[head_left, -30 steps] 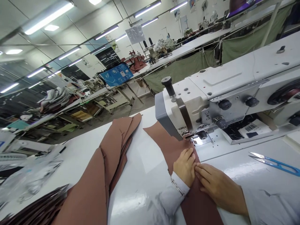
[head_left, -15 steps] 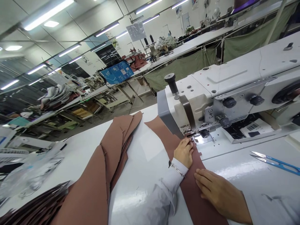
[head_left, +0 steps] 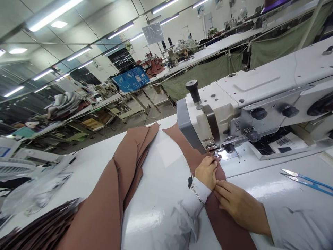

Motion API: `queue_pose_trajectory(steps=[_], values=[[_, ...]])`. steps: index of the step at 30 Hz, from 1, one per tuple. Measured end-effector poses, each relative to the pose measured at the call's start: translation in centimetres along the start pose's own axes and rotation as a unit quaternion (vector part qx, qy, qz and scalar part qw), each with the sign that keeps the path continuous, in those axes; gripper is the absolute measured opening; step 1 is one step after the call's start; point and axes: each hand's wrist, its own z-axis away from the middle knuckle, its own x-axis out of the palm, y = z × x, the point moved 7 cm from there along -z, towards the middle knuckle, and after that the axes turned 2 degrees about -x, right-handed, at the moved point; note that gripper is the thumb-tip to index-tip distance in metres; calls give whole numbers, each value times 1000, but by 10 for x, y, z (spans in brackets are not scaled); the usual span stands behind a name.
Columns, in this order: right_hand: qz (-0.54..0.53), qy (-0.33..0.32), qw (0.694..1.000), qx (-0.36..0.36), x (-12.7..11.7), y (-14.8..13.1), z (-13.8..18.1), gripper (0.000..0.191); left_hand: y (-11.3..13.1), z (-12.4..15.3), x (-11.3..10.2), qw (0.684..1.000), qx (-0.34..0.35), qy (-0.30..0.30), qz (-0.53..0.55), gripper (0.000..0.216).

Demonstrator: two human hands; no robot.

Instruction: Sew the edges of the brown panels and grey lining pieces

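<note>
Beneath the head of a white sewing machine (head_left: 215, 125) lies a long brown panel (head_left: 218, 218), leather or fabric. Close to the presser foot (head_left: 215, 153), my left hand (head_left: 206, 172) is closed on this panel with bent fingers. My right hand (head_left: 240, 208) rests on the panel's right side, its fingers stretched out and close together. Its fingertips lie against my left hand near the wrist; the thumb is hidden. The needle point cannot be made out.
Folded brown panels (head_left: 101, 194) lie to the left, beside a stack of dark strips (head_left: 44, 225). Blue-handled scissors (head_left: 307, 181) lie on the right. A box with a barcode label (head_left: 283, 142) sits under the machine arm. Clear plastic bags (head_left: 33, 194) are at the far left.
My right hand has moved up along the panel to meet my left hand. The left hand stays by the presser foot. The whole view has shifted slightly.
</note>
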Motion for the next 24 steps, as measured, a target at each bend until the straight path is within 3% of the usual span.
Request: queue_pose_trajectory(steps=[9, 11, 13, 16, 18, 21, 24], values=[[7, -13, 1000, -3, 3, 3, -6, 24, -2, 2, 0, 999, -12, -11, -38, 28], [15, -20, 1000, -16, 3, 2, -8, 21, 11, 2, -3, 999, -4, -31, -14, 25], [20, -22, 999, -25, 3, 0, -7, 20, 40, -5, -4, 997, 43, -50, 45, 23], [27, -22, 999, -17, 4, 1, -1, 22, 101, -34, 3, 985, 140, -63, 77, 30], [29, -23, 999, -25, 9, 0, 4, 22, 134, -66, 20, 985, 149, -85, -7, 35], [15, -19, 997, -74, 19, -3, 9, 19, 156, -116, 51, 975, 95, -132, -154, 31], [5, 0, 995, -102, 22, -2, 6, 22, 159, -149, 66, 970, 58, -144, -186, 27]])
